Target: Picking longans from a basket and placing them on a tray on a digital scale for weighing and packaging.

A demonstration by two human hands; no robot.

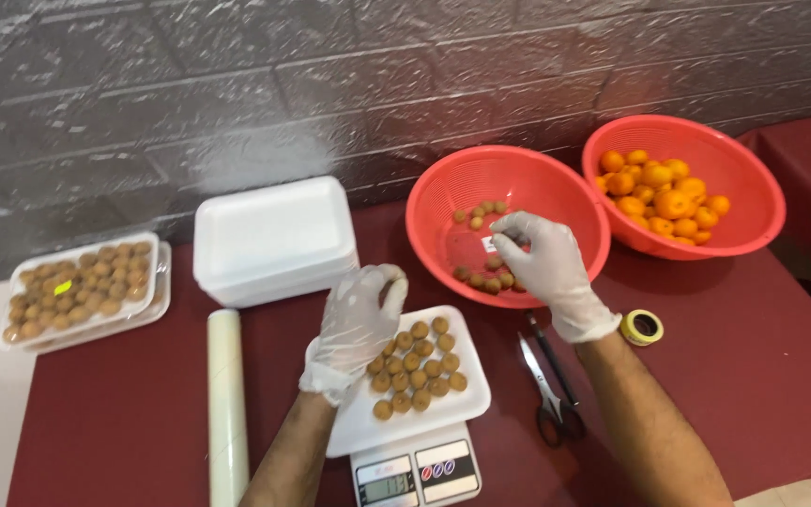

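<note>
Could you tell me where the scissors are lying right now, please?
In the head view, the scissors lie on the dark red table, right of the scale, under the right forearm, near the tape roll.

- Left hand (357, 324): I see a thin, translucent whitish disposable glove over the whole hand; it wrinkles across the back and bunches loosely at the wrist, where its cuff ends.
- Right hand (548, 268): same kind of glove, milky white, creased over the knuckles, with the cuff rolled slightly just past the wrist.
- Both forearms: bare from the glove cuffs to the frame edge. I note no sleeve in view.
- Gloves carry no print or marking that I can make out.
</note>
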